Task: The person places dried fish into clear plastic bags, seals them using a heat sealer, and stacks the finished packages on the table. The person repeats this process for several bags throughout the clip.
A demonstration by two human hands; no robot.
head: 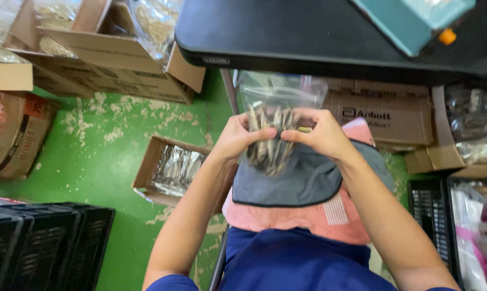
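Observation:
Both my hands grip a clear plastic bag filled with small dried silvery fish. My left hand pinches the bag's left side, my right hand its right side, fingers closed around the bunched fish. The bag is held above my lap, over a grey and pink cloth and my blue garment. The bag's upper part rises loose and crinkled above my fingers.
A black table edge runs above the bag. Cardboard boxes with bagged goods stand at top left, an open box with a foil-like bag on the green floor, black crates at bottom left, another crate and bags at right.

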